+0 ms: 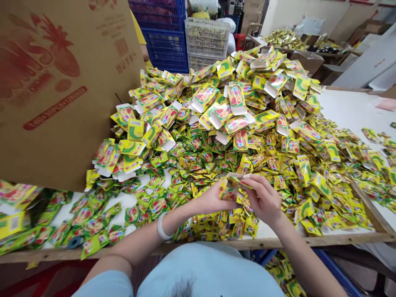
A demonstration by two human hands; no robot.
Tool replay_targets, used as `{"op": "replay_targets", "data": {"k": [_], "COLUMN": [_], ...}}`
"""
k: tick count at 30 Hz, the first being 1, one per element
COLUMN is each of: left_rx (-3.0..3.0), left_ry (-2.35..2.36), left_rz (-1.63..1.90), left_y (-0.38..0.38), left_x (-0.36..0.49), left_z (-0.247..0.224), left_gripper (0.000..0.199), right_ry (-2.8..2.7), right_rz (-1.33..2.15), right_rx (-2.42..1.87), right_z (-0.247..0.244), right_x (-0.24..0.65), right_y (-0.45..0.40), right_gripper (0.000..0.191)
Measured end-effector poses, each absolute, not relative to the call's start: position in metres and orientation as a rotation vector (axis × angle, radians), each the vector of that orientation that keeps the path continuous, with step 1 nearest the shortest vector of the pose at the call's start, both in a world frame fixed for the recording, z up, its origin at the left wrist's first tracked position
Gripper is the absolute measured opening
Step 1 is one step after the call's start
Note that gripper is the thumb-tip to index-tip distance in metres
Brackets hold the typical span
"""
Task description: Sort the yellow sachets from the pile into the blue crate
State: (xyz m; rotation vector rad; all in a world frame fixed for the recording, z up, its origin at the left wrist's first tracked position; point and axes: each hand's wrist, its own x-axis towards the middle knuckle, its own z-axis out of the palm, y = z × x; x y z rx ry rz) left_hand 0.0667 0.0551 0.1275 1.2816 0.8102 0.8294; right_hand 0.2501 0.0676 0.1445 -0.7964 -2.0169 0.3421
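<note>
My left hand [210,200] is wrapped round a small yellow-and-green printed candy box [227,192], its open end turned toward my right hand. My right hand [266,199] pinches a small foil sachet [237,181] at the mouth of that box. How far the sachet reaches into the box is hard to see. Below and around both hands lie many loose yellow sachets [213,225], with green sachets [161,204] spread to the left. Behind them rises a heap of small printed boxes [236,99], several with white flaps sticking out.
A large brown carton [102,103] stands at the left, with part of a person in yellow [138,29] behind it. A wooden edge [328,240] runs along the table front. Blue crates [165,43] and a white crate [207,37] are stacked beyond. A tape roll [75,241] lies front left.
</note>
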Motion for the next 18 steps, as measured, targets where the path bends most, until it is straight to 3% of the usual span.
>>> {"op": "replay_targets", "data": {"k": [3, 8, 14, 18], "left_rx": [1.359, 1.52, 1.514, 1.512], "left_ry": [0.87, 0.823, 0.922, 0.892], "left_rz": [0.824, 0.626, 0.6, 0.428], "left_y": [0.053, 0.049, 0.033, 0.02], "left_x": [0.063, 0.061, 0.061, 0.061], "left_z": [0.123, 0.113, 0.11, 0.107], "left_gripper": [0.056, 0.056, 0.067, 0.078], "right_ry": [-2.222, -2.35, -1.998, -2.014], "right_rz": [0.491, 0.788, 0.656, 0.816], "right_rx": [-0.769, -0.867, -1.063, -1.012], "right_z": [0.149, 0.164, 0.136, 0.117], "right_x": [0.256, 0.262, 0.259, 0.265], "right_y": [0.064, 0.063, 0.042, 0.023], "right_gripper": [0.025, 0.02, 0.006, 0.025]}}
